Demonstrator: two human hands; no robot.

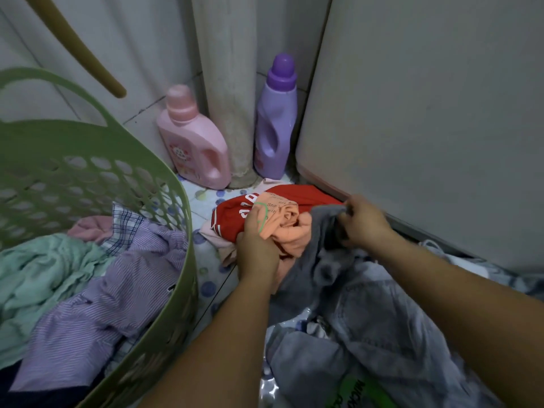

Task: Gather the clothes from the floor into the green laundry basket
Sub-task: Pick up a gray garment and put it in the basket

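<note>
While both arms reach forward over the pile on the floor (206,198), the left hand (256,245) is closed around a bunch of peach cloth (290,228) with printed lettering, the fingers curled into the fabric where it lies on top of a red garment (235,213) with white markings. The right hand (363,220) pinches a fold of a grey garment (321,251) between thumb and fingers, drawing it up into a peak just beside the base of a white appliance (426,113). Below the grey cloth and touching it spreads a pale blue denim piece (382,319), which covers much of the floor between the two forearms. Near the bottom edge a green and white printed item (356,393) shows partly under the denim; what it is cannot be told.

On the left stands the green laundry basket (173,231), its perforated wall close to the left forearm. Inside it lie a purple striped shirt (97,313), a mint green cloth (38,272), a plaid piece (123,222) and a bit of pink fabric (88,228), with something dark at the bottom corner.

Against the back wall a pink bottle (194,142) and a purple bottle (275,119) stand upright on either side of a grey pipe (229,98). The floor is patterned with blue and green dots. An olive-coloured curved bar (85,51) crosses the upper left corner.
</note>
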